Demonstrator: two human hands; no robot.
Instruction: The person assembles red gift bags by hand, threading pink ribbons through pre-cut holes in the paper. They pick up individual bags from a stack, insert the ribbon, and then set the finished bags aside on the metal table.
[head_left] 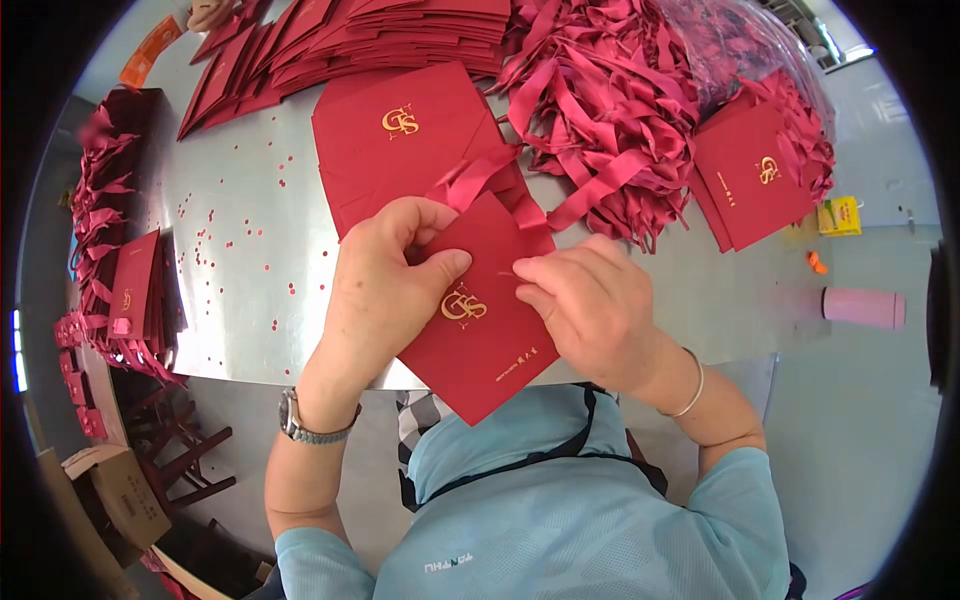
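Observation:
A flat red paper gift bag (480,350) with a gold monogram is tilted in front of me over the table's front edge. My left hand (385,290) grips its upper left edge, thumb on the front face. My right hand (595,310) is closed in a pinch at the bag's right side, by a short pale mark on the front. What sits between those fingertips is hidden. A pink-red ribbon (478,178) shows behind the bag's top, near my left fingers. Beyond it lies a stack of flat red bags (400,130).
A heap of loose ribbons (610,110) lies at the back, beside rows of stacked red bags (390,40). More bags (755,180) lie at right near a pink bottle (863,308). Ribboned bags (135,290) stand at left. Small red paper dots (228,245) dot the metal table (250,340).

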